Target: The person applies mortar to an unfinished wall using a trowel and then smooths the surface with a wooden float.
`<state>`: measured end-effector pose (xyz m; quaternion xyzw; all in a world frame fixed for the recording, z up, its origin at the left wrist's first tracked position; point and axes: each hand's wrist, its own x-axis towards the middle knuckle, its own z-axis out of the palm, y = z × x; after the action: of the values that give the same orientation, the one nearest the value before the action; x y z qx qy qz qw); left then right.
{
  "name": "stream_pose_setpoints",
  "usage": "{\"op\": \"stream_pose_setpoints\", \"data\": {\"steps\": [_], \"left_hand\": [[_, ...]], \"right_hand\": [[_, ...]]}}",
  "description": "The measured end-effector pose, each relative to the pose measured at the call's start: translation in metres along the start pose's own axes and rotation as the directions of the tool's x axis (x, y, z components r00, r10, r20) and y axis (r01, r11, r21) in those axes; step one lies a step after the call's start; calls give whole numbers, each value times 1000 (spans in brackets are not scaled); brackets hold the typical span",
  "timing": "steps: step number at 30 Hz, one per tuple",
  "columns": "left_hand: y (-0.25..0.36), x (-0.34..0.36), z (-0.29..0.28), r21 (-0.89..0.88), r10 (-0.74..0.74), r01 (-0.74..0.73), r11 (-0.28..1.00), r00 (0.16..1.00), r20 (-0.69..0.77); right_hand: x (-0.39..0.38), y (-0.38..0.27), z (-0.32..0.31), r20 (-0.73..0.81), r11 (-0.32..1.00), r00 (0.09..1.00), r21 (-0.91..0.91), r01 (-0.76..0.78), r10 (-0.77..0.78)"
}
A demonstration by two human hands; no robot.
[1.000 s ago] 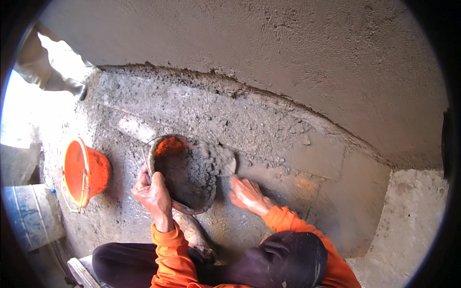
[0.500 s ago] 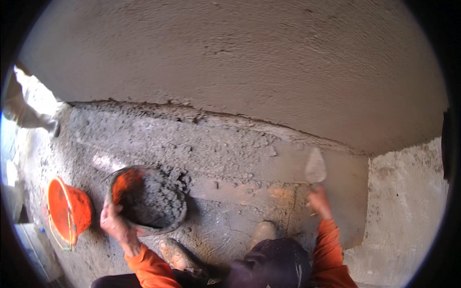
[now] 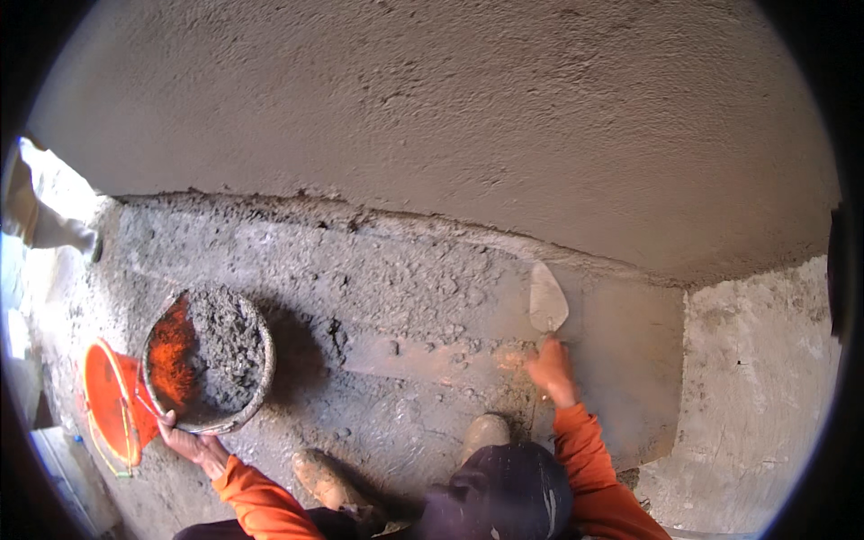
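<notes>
The mortar bucket (image 3: 171,355) has been shifted leftward since the earlier frame, partly covering the orange pail (image 3: 110,405); the pointing trowel (image 3: 547,301) has been drawn left too. The bucket, loaded with lumpy gray mortar (image 3: 232,346), is gripped at its rim by the left hand (image 3: 193,443), fingers partly hidden. The pale, leaf-shaped trowel is held near the rough plastered wall (image 3: 450,135) by the right hand (image 3: 553,369), fingers curled round a concealed handle.

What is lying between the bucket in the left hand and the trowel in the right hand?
In the head view, the stretch between the held bucket and the trowel shows only floor, scattered with grey lumps, probably mortar.
</notes>
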<state>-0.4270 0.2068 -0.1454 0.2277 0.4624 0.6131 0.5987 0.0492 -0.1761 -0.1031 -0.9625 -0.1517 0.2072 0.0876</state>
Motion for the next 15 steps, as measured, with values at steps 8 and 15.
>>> {"op": "stream_pose_setpoints", "data": {"steps": [8, 15], "left_hand": [[-26, -8, -54, -162, -61, 24, 986, 971, -229], [-44, -46, -32, -270, -114, 50, 962, 967, -227]], "right_hand": [[-13, -108, 25, 215, 900, 880, -12, 436, -424], [7, -101, 31, 124, 926, 962, -263, 270, -245]]}}
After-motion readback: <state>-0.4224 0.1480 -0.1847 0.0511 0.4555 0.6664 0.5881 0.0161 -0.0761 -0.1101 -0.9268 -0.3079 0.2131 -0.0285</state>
